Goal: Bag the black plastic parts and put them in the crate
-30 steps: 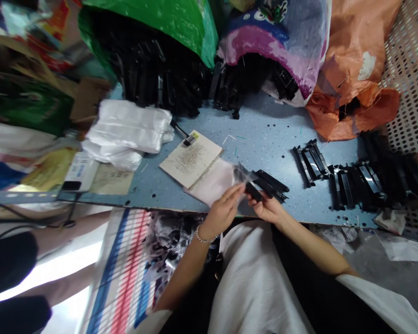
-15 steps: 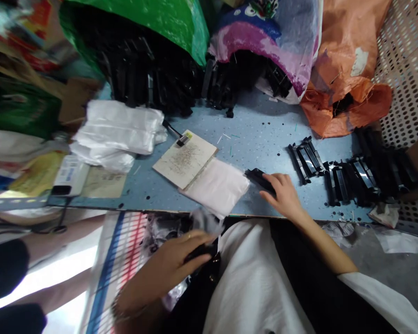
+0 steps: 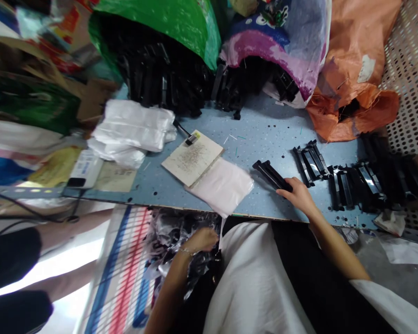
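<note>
My right hand [image 3: 297, 194] grips the near end of a pair of long black plastic parts [image 3: 270, 174] lying side by side over the blue table. Their far ends point toward the back left. My left hand [image 3: 204, 239] is below the table's front edge, over an open striped woven bag [image 3: 120, 273] full of black parts in clear plastic [image 3: 167, 232]. Its fingers are curled closed, and whatever may be in them is hidden. Between the hands, a stack of clear plastic bags [image 3: 225, 185] lies at the table edge, its upper end beneath a speckled board [image 3: 193, 157] with a clip.
More black parts [image 3: 311, 160] lie in rows on the right. A green sack [image 3: 167, 21] and a purple sack [image 3: 299, 55] spill black parts at the back. An orange sack [image 3: 355, 69], a perforated crate [image 3: 409, 69] and folded white bags [image 3: 134, 125] stand around. Another person's legs [image 3: 69, 232] show at left.
My left hand has moved away from me, lower over the striped bag; the black part in clear plastic it held no longer shows in it. My right hand has shifted right, with the black parts lifted into plainer view.
</note>
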`<act>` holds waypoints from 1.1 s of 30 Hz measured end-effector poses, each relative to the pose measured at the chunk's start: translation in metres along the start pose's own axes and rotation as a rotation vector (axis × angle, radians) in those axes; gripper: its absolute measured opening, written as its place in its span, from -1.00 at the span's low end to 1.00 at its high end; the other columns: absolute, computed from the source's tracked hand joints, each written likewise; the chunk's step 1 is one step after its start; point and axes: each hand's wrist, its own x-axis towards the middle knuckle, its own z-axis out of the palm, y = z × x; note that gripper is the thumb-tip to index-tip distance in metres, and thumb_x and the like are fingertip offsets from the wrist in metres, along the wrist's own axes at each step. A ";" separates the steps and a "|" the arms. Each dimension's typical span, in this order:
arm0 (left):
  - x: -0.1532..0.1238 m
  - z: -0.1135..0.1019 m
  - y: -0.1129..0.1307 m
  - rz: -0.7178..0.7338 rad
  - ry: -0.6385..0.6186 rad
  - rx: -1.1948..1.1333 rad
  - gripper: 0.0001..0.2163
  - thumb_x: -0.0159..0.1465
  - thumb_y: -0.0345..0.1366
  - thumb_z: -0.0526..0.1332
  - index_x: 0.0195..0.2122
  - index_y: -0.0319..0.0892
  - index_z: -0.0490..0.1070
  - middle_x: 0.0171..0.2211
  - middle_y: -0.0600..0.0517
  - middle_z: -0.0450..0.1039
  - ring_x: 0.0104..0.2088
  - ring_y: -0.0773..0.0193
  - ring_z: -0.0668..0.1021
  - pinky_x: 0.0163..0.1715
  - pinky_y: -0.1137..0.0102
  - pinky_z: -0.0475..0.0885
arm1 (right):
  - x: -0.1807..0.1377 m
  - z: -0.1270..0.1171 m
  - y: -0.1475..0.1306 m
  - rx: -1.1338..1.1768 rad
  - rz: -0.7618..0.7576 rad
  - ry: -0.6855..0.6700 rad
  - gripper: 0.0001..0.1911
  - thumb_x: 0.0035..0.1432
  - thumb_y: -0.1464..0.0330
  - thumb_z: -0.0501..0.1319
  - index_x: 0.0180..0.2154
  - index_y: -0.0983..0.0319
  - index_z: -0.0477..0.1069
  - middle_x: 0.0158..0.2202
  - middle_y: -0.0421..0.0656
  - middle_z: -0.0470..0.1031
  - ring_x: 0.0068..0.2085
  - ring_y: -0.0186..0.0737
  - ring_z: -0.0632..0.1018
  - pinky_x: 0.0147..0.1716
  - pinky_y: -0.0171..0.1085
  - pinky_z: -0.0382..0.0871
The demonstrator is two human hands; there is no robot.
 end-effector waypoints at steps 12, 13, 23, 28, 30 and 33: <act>0.102 -0.003 0.066 0.316 0.338 0.034 -0.82 0.18 -0.24 0.30 -0.49 -0.17 0.38 -0.50 0.09 0.40 -0.45 0.30 0.47 -0.36 0.40 0.42 | -0.021 0.014 -0.029 1.141 0.277 -0.344 -0.60 -0.02 0.07 0.41 -0.41 0.30 0.51 -0.48 -0.18 0.48 -0.47 -0.35 0.44 -0.46 -0.36 0.29; 0.106 -0.004 0.063 0.265 0.293 -0.078 -0.83 0.18 -0.21 0.30 -0.46 -0.17 0.39 -0.53 0.12 0.39 -0.50 0.33 0.46 -0.42 0.42 0.40 | -0.024 0.017 -0.030 1.212 0.301 -0.407 -0.58 -0.01 0.05 0.40 -0.42 0.31 0.50 -0.47 -0.16 0.50 -0.48 -0.35 0.44 -0.51 -0.37 0.29; 0.090 -0.010 0.058 0.625 0.436 0.351 -0.58 0.29 -0.51 0.01 0.13 -0.22 0.44 0.13 -0.15 0.47 0.16 0.14 0.51 0.23 0.14 0.40 | -0.036 0.066 -0.028 1.648 0.784 -0.802 -0.66 0.22 0.18 0.28 -0.16 0.35 0.40 -0.46 -0.07 0.56 -0.60 -0.46 0.40 -0.68 -0.55 0.24; 0.053 0.021 0.083 1.021 0.342 0.487 -0.40 0.36 -0.55 -0.01 0.42 -0.11 0.03 0.27 -0.15 0.34 0.25 0.20 0.43 0.23 0.25 0.42 | -0.031 0.065 -0.025 1.911 0.717 -0.972 -0.53 0.32 0.04 0.11 -0.11 0.35 0.39 -0.44 -0.14 0.47 -0.61 -0.53 0.24 -0.73 -0.59 0.15; 0.043 0.032 0.090 1.079 0.324 0.418 -0.38 0.37 -0.56 -0.02 0.44 -0.03 -0.03 0.26 -0.11 0.36 0.23 0.23 0.45 0.21 0.29 0.44 | -0.034 0.066 -0.028 2.010 0.616 -0.939 -0.52 0.29 0.01 0.13 -0.15 0.34 0.40 -0.48 -0.21 0.39 -0.62 -0.54 0.18 -0.74 -0.61 0.10; 0.042 0.036 0.089 1.018 0.437 0.323 -0.38 0.38 -0.54 0.01 0.42 0.05 0.01 0.23 -0.06 0.40 0.20 0.24 0.48 0.20 0.30 0.45 | -0.042 0.065 -0.033 2.090 0.458 -0.880 -0.42 0.24 -0.06 0.14 -0.07 0.34 0.41 -0.52 -0.30 0.27 -0.64 -0.53 0.09 -0.80 -0.60 -0.02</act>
